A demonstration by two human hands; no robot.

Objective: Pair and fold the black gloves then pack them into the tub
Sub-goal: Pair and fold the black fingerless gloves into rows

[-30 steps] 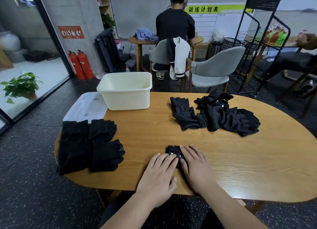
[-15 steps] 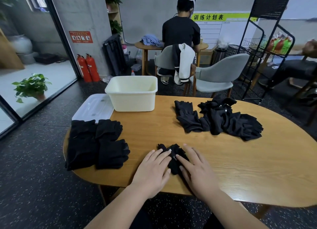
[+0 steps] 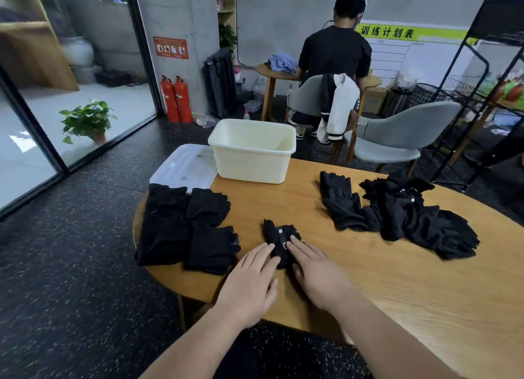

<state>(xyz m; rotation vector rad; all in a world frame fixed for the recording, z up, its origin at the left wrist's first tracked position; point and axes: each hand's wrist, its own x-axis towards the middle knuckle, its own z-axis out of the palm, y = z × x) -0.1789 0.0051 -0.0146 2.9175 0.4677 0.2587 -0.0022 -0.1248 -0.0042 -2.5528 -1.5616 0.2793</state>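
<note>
A small folded bundle of black gloves [image 3: 279, 237] lies near the front edge of the wooden table [image 3: 397, 282]. My left hand [image 3: 251, 279] lies flat with its fingertips on the bundle's left side. My right hand [image 3: 317, 271] lies flat on its right side, fingers straight. A loose heap of black gloves [image 3: 397, 217] sits at the right. Folded black gloves [image 3: 184, 225] lie stacked at the table's left end. The cream tub [image 3: 252, 152] stands at the far edge; I see nothing inside it.
A clear lid [image 3: 184, 169] lies left of the tub, overhanging the table edge. Behind the table stand a grey chair [image 3: 397, 134], a black wire rack [image 3: 482, 95], and a seated person [image 3: 334, 52] facing away. Dark floor drops off to the left.
The view has swung left and forward. The glove bundle has slid away from me under both flat hands, and more of it now shows beyond my fingertips.
</note>
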